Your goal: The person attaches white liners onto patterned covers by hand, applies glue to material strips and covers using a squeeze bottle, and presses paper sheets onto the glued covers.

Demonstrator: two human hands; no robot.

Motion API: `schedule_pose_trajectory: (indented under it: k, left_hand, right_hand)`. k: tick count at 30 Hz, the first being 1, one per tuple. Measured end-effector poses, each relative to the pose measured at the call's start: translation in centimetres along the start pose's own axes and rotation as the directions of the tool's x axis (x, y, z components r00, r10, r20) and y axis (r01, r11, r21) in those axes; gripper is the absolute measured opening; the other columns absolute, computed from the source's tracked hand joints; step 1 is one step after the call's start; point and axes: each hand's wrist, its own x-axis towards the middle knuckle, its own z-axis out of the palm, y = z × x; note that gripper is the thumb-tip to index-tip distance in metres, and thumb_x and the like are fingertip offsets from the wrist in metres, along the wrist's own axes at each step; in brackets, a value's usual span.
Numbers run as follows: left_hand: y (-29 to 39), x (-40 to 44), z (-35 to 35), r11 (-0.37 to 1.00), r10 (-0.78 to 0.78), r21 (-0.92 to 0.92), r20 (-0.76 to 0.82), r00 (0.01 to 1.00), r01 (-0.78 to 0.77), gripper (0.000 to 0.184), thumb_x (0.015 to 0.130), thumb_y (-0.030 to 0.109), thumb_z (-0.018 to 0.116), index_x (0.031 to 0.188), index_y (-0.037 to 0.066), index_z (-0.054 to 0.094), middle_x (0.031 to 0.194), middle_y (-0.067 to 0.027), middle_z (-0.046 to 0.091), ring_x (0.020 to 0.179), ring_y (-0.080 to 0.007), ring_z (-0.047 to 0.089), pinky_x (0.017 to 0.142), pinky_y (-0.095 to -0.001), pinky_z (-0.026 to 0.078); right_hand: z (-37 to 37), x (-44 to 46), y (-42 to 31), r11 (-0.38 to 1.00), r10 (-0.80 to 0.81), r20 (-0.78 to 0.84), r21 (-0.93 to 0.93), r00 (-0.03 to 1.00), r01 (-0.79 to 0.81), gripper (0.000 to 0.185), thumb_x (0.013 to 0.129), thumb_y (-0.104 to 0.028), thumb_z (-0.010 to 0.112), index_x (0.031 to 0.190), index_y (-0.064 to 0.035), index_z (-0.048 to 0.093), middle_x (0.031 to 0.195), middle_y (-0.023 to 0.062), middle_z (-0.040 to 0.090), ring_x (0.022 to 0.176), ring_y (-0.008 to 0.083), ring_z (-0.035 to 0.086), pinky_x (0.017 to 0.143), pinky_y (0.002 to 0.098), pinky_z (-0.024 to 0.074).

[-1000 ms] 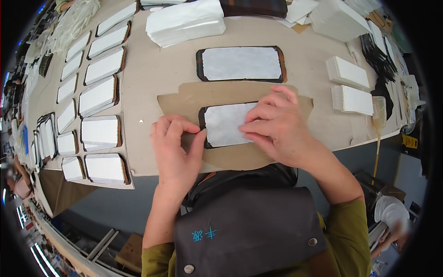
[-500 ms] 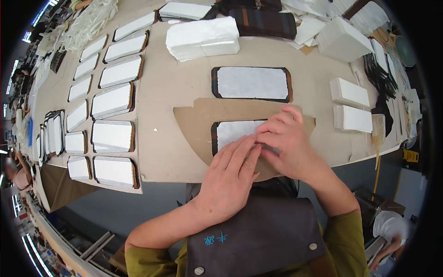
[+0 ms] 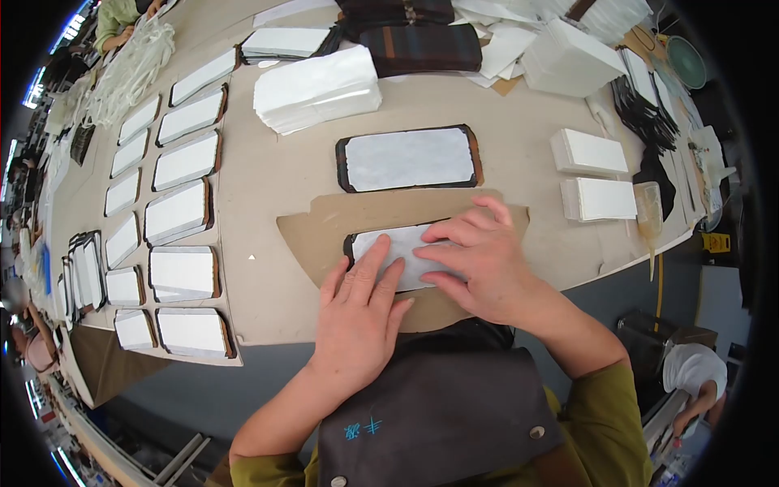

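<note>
A flat, dark-edged panel faced with white sheet lies on a brown cardboard piece in front of me. My left hand rests on its left part, palm down, with the fingers spread. On the right part, my right hand touches the white face with its fingers bent and apart; it covers the panel's right end. Neither hand grips anything visible. Just beyond the cardboard lies a similar panel with white facing and dark and brown edges.
Rows of white-faced pieces lie at left. A thick white sheet stack and a dark striped bundle are at the back. Two white stacks sit at right beside a translucent yellowish item. Another person's hand shows far left.
My hands have moved apart, the left one towards the left, and their fingers have spread from being close together. More of the white face shows between them. The whole view has shifted and tilted.
</note>
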Motion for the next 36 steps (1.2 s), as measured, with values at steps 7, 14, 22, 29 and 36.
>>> schedule_pose_trajectory:
  k: [7,14,22,29,36]
  left_hand:
    - [0.2,1.7,-1.2,0.990,0.074,0.135,-0.277,0.958,-0.038,0.034,0.086,0.008,0.067,0.119,0.002,0.063,0.132,-0.0118,0.056,0.108,-0.0283,0.059,0.098,-0.0472,0.041]
    - [0.9,3.6,1.1,0.975,0.193,-0.060,-0.234,0.953,-0.213,0.025,0.076,-0.004,0.067,0.100,0.001,0.070,0.103,-0.0095,0.062,0.091,-0.0286,0.059,0.079,-0.0385,0.046]
    - [3.0,6.2,3.5,0.931,0.317,-0.127,-0.182,0.931,-0.342,0.021,0.079,-0.002,0.071,0.099,0.002,0.072,0.100,-0.0096,0.064,0.090,-0.0291,0.060,0.078,-0.0380,0.047]
    - [3.6,6.8,3.4,0.959,0.254,-0.089,-0.149,0.956,-0.268,0.025,0.077,0.002,0.073,0.102,0.002,0.072,0.113,-0.0112,0.064,0.097,-0.0301,0.059,0.085,-0.0390,0.047]
    - [3.3,6.6,3.6,0.957,0.276,-0.071,-0.063,0.959,-0.280,0.029,0.080,0.003,0.071,0.107,0.010,0.076,0.128,-0.0121,0.061,0.107,-0.0307,0.055,0.091,-0.0398,0.043]
  right_hand:
    - [-0.2,-0.9,0.1,1.000,0.008,-0.003,-0.003,1.000,-0.008,0.029,0.074,-0.018,0.080,0.101,-0.0130,0.073,0.108,0.0013,0.065,0.105,0.0201,0.059,0.108,0.0494,0.0347]
    - [-2.6,-2.9,2.8,0.999,0.036,-0.087,0.040,0.996,-0.032,0.024,0.071,-0.012,0.081,0.094,-0.0100,0.074,0.108,0.0025,0.067,0.103,0.0236,0.059,0.104,0.0475,0.0385]
    - [-1.9,-5.1,5.1,0.722,0.504,-0.104,0.596,0.857,-0.352,0.014,0.081,-0.003,0.074,0.095,-0.0038,0.070,0.095,0.0083,0.069,0.078,0.0148,0.064,0.068,0.0265,0.0520]
    - [-1.4,-4.0,4.9,0.668,0.523,-0.025,0.632,0.852,-0.392,0.013,0.087,0.000,0.070,0.100,-0.0006,0.067,0.082,0.0008,0.065,0.072,0.0052,0.060,0.064,0.0210,0.0498]
    - [-0.9,-3.5,5.6,0.619,0.552,0.010,0.666,0.834,-0.417,0.012,0.080,-0.001,0.069,0.091,0.0007,0.067,0.078,0.0072,0.069,0.070,0.0135,0.066,0.067,0.0274,0.0552]
